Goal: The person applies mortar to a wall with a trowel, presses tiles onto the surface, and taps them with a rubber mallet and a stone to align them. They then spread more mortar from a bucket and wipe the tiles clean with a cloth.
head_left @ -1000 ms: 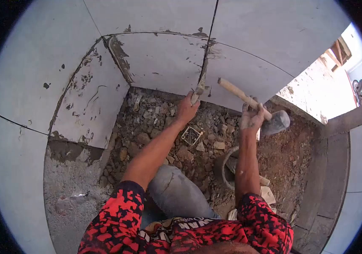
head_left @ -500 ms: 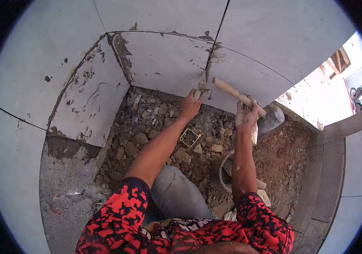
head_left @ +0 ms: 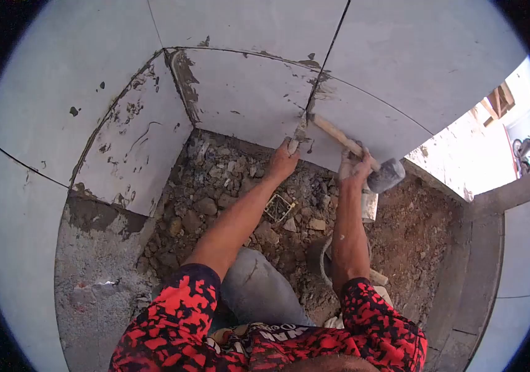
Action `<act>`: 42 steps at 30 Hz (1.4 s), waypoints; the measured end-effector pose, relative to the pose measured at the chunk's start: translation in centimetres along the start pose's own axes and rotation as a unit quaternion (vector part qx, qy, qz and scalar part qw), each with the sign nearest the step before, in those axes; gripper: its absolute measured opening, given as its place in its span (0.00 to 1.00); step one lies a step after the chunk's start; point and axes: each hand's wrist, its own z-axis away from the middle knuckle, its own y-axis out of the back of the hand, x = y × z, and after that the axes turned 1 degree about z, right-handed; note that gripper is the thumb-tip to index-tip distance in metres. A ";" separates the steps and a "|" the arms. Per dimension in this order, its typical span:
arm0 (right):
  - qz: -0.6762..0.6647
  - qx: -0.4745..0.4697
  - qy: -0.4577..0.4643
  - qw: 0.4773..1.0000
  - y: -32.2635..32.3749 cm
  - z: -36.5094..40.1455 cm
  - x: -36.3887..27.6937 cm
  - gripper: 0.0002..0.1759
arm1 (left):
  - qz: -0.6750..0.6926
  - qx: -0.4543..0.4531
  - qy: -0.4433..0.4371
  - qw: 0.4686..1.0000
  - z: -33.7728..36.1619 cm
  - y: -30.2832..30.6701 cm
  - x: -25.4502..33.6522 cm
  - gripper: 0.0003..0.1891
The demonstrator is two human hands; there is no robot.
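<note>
Left hand [head_left: 283, 162] fingers close around a thin, mortar-crusted chisel [head_left: 299, 131] at the smooth grey tile [head_left: 246, 99] joint. Right hand [head_left: 353, 168] fingers grip a wooden-handled hammer [head_left: 339, 135] above rough rubble [head_left: 221, 180].

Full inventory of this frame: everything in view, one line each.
wall tiles: several, pale grey, mortar-smeared, back and left walls
rubble: one bed, brown-grey, pit floor
wire grid: one, pale metal, on rubble between forearms
chisel: one, grey, at vertical tile joint
hammer: one, wooden handle, dark head, right of chisel
sleeves: two, red-black, bottom
left hand: dusty, gripping chisel
right hand: dusty, gripping hammer near its head
</note>
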 end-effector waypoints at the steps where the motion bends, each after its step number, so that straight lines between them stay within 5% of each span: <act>1: -0.015 0.021 0.001 1.000 0.0 0.1 0.0 0.09 | 0.000 0.002 0.001 1.000 -0.1 0.1 -0.1 0.29; 9: 0.046 -0.070 -0.020 0.996 0.7 -0.6 0.0 0.13 | -0.059 -0.014 -0.022 0.998 -0.5 0.2 -0.2 0.29; 10: 0.023 -0.032 -0.010 0.999 0.4 -0.5 0.5 0.14 | -0.018 0.040 -0.076 0.996 -0.3 -0.1 -0.5 0.28; 12: 0.001 0.016 0.000 1.000 -0.1 0.3 0.5 0.17 | -0.010 0.016 -0.033 0.999 -0.3 -0.1 0.0 0.29; 17: 0.002 -0.024 -0.021 0.999 0.2 -0.6 0.2 0.16 | -0.052 0.033 -0.036 0.997 -1.5 -0.8 -1.8 0.30; 19: 0.024 -0.018 0.001 1.000 0.7 -0.8 0.7 0.15 | 0.040 -0.082 0.009 0.996 -1.4 -0.4 -1.8 0.34; 35: 0.042 0.027 -0.041 0.998 2.1 1.0 -3.5 0.13 | -0.003 -0.067 0.005 0.998 0.2 1.8 0.3 0.33; 37: 0.176 -0.044 -0.035 0.983 4.8 0.5 -5.7 0.20 | -0.025 -0.072 -0.040 0.996 0.5 2.8 1.3 0.31; 39: 0.256 0.022 0.027 0.966 1.6 5.0 -7.8 0.20 | -0.031 -0.065 -0.044 0.996 0.3 2.2 1.0 0.31; 41: 0.244 0.011 0.003 0.970 4.3 4.3 -10.2 0.20 | -0.036 -0.064 -0.050 0.996 1.0 1.8 0.1 0.30; 42: 0.228 0.001 -0.012 0.974 5.4 4.3 -11.5 0.21 | -0.072 -0.030 -0.122 0.989 1.5 1.7 -0.6 0.29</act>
